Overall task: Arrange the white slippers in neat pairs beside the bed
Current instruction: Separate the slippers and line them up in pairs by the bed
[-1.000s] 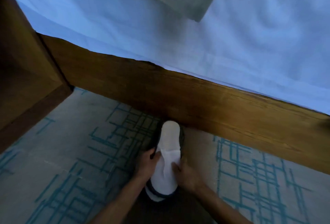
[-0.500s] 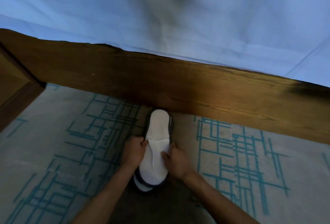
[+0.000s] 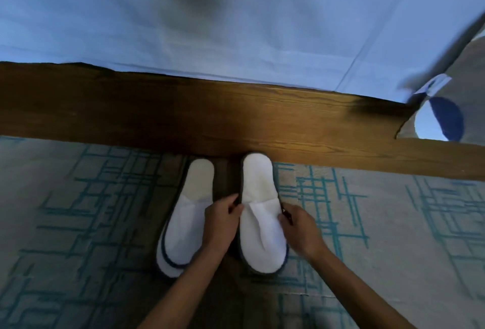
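A: Carpet with teal lines, wooden bed frame at the far edge. Slippers?

B: Left slipper lies untouched. Left hand and right hand pinch the right slipper by its sides, fingers curled.

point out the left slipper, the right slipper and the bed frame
left slipper (image 3: 189, 226): head view, on its white upper.
right slipper (image 3: 258, 181): head view, on its open insole near the heel.
bed frame (image 3: 183, 113): head view, on the wooden side rail.
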The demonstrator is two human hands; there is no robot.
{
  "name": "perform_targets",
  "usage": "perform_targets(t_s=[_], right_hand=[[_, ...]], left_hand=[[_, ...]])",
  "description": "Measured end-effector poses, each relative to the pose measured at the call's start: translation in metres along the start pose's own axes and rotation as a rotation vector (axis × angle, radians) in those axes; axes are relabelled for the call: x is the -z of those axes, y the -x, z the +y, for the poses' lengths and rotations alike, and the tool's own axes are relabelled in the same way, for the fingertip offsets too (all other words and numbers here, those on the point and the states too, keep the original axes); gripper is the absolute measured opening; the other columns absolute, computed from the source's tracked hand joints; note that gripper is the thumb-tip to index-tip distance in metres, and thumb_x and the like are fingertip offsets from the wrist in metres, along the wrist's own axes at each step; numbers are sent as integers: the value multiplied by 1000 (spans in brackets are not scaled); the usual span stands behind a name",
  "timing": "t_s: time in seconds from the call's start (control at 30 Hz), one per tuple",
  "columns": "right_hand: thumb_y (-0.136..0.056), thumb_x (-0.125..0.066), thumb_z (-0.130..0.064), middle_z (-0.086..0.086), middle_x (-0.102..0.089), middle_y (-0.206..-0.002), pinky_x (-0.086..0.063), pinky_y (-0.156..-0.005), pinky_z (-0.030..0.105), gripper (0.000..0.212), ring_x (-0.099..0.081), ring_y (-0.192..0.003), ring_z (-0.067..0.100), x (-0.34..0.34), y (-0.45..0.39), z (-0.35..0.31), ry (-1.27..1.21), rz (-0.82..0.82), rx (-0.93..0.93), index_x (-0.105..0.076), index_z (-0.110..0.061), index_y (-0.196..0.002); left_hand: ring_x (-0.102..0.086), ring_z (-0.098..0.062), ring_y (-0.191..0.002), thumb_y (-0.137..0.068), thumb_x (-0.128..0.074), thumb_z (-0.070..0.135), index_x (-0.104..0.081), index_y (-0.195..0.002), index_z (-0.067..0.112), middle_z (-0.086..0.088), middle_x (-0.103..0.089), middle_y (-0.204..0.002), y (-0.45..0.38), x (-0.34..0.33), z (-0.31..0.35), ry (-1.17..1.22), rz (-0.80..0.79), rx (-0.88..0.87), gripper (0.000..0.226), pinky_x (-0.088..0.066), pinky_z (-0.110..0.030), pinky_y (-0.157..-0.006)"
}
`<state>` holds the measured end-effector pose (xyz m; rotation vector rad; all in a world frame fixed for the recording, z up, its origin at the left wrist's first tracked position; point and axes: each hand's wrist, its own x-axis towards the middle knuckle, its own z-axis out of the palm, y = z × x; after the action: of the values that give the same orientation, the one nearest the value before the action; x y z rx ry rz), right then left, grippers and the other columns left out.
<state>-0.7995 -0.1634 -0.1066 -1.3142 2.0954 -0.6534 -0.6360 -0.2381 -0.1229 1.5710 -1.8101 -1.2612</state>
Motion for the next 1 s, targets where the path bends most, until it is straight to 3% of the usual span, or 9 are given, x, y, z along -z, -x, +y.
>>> perform_targets(t_s=[0.1, 0.2, 0.33, 0.43, 0.53, 0.6, 0.7, 0.83, 1.0], right_hand=[[-90, -54, -14, 3, -65, -89, -35, -58, 18, 23, -55, -75, 12, 33, 14, 38, -16, 81, -109, -59, -13, -113], [-88, -58, -15, 0, -62, -77, -37, -57, 23, 29, -55, -68, 15, 51, 17, 75, -25, 130, -220, -55, -12, -116], [-88, -58, -14, 2, -60, -78, -38, -64, 23, 24, -56, -71, 20, 63, 12, 106, -28, 182, -314, -57, -11, -112], [-87, -58, -10, 7, -62, -85, -38, -69, 24, 23, -59, -77, 25, 65, 6, 124, -37, 241, -321, -60, -7, -110], [-84, -60, -9, 19, -66, -94, -42, -70, 28, 22, -63, -86, 35, 63, 3, 142, 5, 273, -331, -63, -4, -105], [-83, -62, -9, 22, -66, -96, -47, -75, 34, 23, -63, -88, 37, 61, 3, 152, 28, 280, -347, -63, -3, -105], [-84, -58, -10, 20, -63, -101, -45, -75, 31, 26, -61, -89, 35, 58, 6, 160, 55, 258, -343, -61, -5, -109], [-87, -52, -11, 14, -57, -111, -42, -81, 29, 36, -56, -98, 32, 61, 9, 158, 80, 197, -330, -54, -12, -123], [-87, -51, 0, 19, -58, -110, -44, -92, 35, 41, -55, -99, 38, 66, 17, 147, 167, 224, -168, -51, -2, -128]], left_hand=[[-59, -12, -108, -92, -57, 19, -65, -120, 12, -4, -67, -120, -1, -44, 21, -26, -139, -28, 29, -42, -21, -88], [-63, -7, -88, -88, -57, 17, -71, -82, 13, -9, -75, -97, -3, -82, 34, -80, -229, -67, 15, -49, -30, -75], [-68, -28, -75, -79, -57, 22, -61, -69, 10, -13, -71, -72, -13, -121, 43, -136, -248, -55, 16, -43, -34, -59], [-68, -26, -85, -80, -62, 16, -71, -87, 13, -11, -75, -86, -20, -143, 50, -154, -241, -37, 12, -49, -33, -67], [-68, -19, -94, -81, -63, 15, -69, -113, 16, -7, -75, -102, -21, -157, 54, -158, -238, -15, 32, -53, -30, -82], [-68, -18, -94, -80, -62, 12, -69, -114, 15, -8, -74, -103, -20, -164, 55, -159, -238, -16, 35, -51, -26, -82], [-67, -18, -93, -81, -62, 12, -67, -117, 15, -7, -74, -101, -16, -171, 51, -201, -256, -23, 36, -45, -21, -79], [-65, -19, -98, -86, -59, 9, -64, -122, 14, -7, -73, -106, -11, -178, 46, -251, -219, -58, 37, -48, -26, -87], [-66, -17, -98, -87, -59, 7, -63, -123, 13, -6, -73, -107, -11, -181, 46, -241, -185, -45, 36, -52, -26, -89]])
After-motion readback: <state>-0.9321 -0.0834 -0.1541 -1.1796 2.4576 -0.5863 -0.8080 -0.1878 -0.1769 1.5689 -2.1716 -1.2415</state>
